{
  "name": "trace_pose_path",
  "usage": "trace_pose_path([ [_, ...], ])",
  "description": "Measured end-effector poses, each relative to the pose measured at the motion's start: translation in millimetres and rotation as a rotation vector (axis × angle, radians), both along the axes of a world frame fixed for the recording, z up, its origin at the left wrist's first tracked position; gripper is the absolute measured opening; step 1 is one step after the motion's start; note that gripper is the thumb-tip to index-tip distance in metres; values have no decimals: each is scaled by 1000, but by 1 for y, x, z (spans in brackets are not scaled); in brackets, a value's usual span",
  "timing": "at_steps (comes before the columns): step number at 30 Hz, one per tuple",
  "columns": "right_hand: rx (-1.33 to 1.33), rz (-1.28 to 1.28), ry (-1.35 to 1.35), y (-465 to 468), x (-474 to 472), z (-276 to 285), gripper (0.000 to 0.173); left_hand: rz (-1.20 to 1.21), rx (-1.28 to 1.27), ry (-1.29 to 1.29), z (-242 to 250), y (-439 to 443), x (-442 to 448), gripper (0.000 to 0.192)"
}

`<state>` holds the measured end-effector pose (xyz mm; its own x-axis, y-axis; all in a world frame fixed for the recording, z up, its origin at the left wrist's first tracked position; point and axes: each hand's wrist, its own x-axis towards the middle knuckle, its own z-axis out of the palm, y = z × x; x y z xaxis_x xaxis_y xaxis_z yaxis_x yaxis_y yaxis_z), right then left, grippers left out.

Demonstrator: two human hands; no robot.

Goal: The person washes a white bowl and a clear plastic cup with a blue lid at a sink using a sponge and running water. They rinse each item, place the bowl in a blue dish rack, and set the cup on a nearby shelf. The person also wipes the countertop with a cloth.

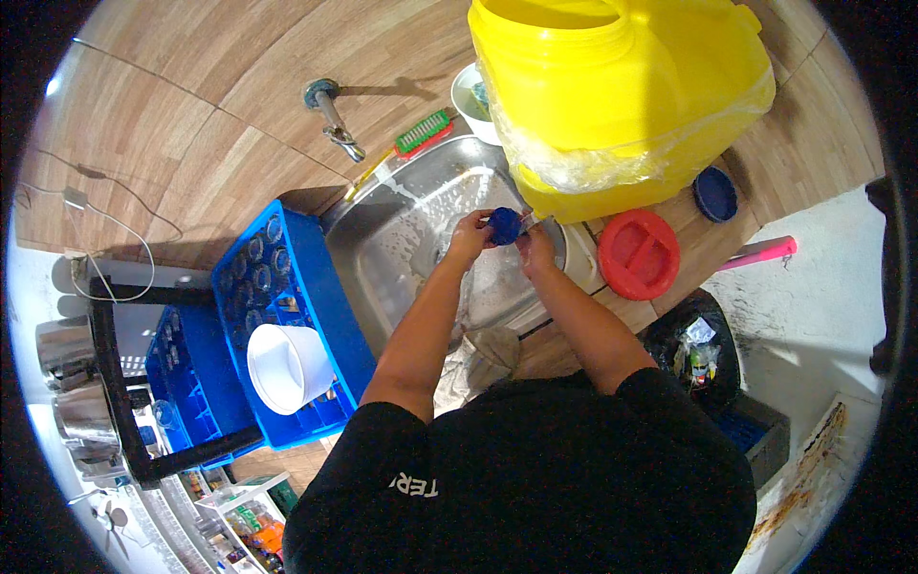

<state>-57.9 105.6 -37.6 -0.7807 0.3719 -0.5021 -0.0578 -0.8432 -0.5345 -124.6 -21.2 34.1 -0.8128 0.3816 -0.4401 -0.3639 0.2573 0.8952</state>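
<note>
Over the stainless steel sink basin (pixel 387 237), my left hand (pixel 470 238) grips a small dark blue round plastic piece, a cap or cup (pixel 505 226), by its left side. My right hand (pixel 536 248) is at the right side of the blue piece. Something small and pale shows by its fingertips, too blurred to name. Whether the right fingers grip the blue piece or only touch it is not plain. Wet patches and droplets cover the basin floor beneath both hands. A metal tap (pixel 344 141) juts from the wall beyond the basin.
A large yellow plastic container (pixel 609 115) stands right of the sink, near a red lid (pixel 638 255) and dark blue lid (pixel 715 194). Left is a blue crate (pixel 337 337) with glasses and a white tub (pixel 305 369). A green-and-red brush (pixel 423 134) lies behind the basin.
</note>
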Motion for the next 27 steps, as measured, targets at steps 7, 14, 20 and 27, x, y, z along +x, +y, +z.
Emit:
trace_pose_path([
  [7,-3,-196,85,4,4,9,27,66,184,-186,-38,14,4,36],
  [14,169,-184,-130,-2,18,13,36,-69,214,-351,-95,38,3,32],
  [20,-68,28,-522,-25,36,-12,42,-644,-713,734,-78,84,1,33],
  [27,-104,-93,-379,-17,27,-71,50,-633,-935,678,-58,90,-30,27],
])
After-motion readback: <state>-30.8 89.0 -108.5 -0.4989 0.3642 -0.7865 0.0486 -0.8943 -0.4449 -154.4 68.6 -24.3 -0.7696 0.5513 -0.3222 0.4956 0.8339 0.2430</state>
